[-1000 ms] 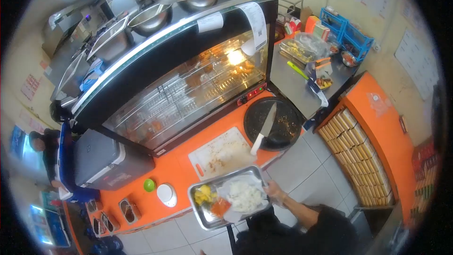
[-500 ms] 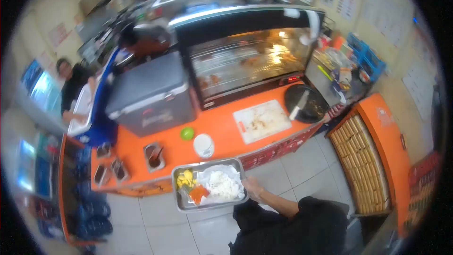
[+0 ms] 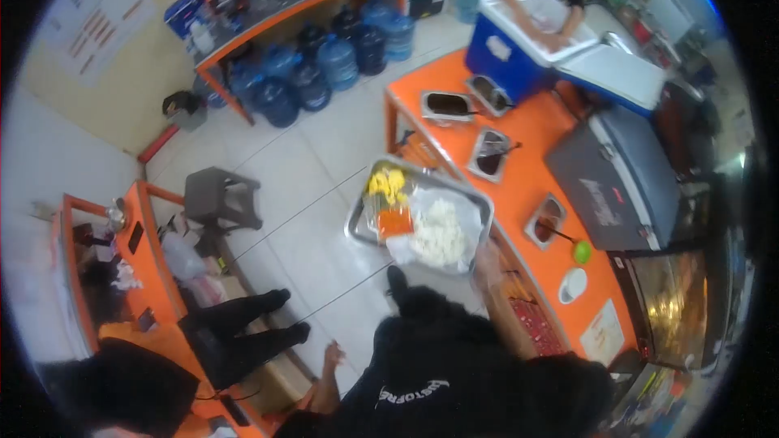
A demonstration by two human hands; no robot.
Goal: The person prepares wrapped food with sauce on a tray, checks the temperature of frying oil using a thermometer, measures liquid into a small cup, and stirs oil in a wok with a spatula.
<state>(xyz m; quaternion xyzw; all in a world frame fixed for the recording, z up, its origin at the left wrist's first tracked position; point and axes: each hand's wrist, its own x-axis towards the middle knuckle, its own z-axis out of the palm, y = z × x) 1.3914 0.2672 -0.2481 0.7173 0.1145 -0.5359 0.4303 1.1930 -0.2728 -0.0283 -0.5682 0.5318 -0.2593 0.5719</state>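
A metal tray [image 3: 354, 229] is held out in front of my body over the tiled floor. Yellow pieces [image 3: 388, 185], a clear bag of something orange [image 3: 395, 222] and a heap of white food [image 3: 439, 235] on a white liner lie in it. My right hand [image 3: 488, 266], in a clear plastic glove, grips the tray's near right edge. Low and away from the tray, my left hand [image 3: 333, 355] has its fingers apart and holds nothing.
An orange counter [image 3: 519, 164] on the right carries metal containers [image 3: 490, 154], a grey cooler [image 3: 614, 181] and a blue cooler [image 3: 507, 53], where another person's arms [image 3: 535, 32] reach in. A stool [image 3: 221, 197] and a seated person's legs [image 3: 243, 324] are at left; water jugs [image 3: 337, 62] stand behind.
My view has swung left, away from the display case toward the stool and water jugs. The tray has turned with me, still in my right hand. My left hand has come into view.
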